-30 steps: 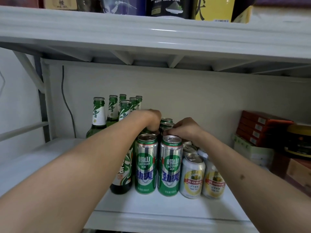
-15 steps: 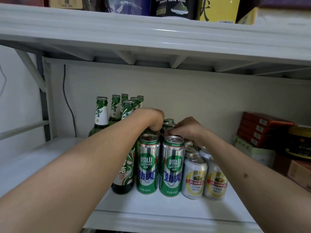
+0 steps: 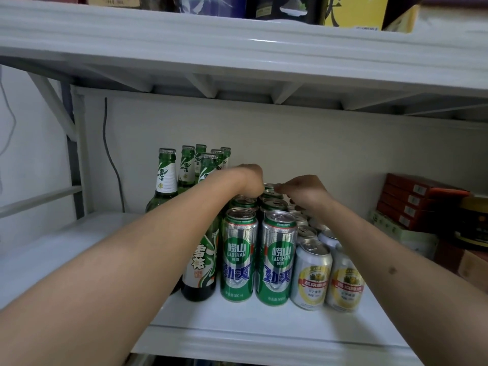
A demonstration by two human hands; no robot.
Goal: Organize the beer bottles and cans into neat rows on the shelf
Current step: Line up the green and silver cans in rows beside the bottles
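White shelf (image 3: 79, 249), one level, viewed from front and slightly above. Far left: dark cable (image 3: 111, 159) hangs down the back wall.

Left group: green glass bottles (image 3: 167, 178), upright, capped, clustered toward the back in roughly two files; one more bottle (image 3: 200, 270) of the same brand stands at the front edge of the group, partly behind the left forearm.

Left hand (image 3: 248, 178): reaches over the bottles to the back cans, fingers curled downward onto a can top. Fingertips hidden behind the knuckles; cannot tell whether it grips a can.

Centre: tall green cans (image 3: 239, 257), two files running front to back, front pair side by side and touching, labels facing out.

Right hand (image 3: 303, 190): just beside the left one, fingers curled down over the tops of the rear green cans. Contact point hidden; grip cannot be told.

Right of the green cans: shorter silver-and-yellow cans (image 3: 311, 278), two files, front pair touching, rear ones partly under the right forearm.

Far right, well apart: stack of red boxes (image 3: 414, 199), a dark round tin (image 3: 474, 223) beside them.

Above: upper shelf (image 3: 237, 48) carrying boxed goods.
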